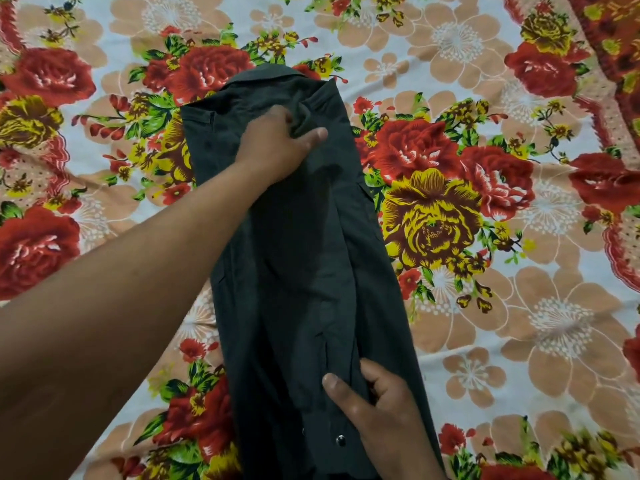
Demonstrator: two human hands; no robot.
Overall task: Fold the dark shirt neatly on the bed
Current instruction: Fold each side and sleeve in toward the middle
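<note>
I see the dark shirt lying as a long narrow strip on the floral bed sheet. My left hand bunches cloth below the collar; my right hand pinches the near end, probably to double it over.

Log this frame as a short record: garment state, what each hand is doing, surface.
garment: dark shirt, folded into a long narrow strip, collar at the far end
left hand: gripping bunched cloth just below the collar
right hand: pinching a fold near the near end, beside a snap button
surface: floral bedsheet, shirt lying flat on it
</note>
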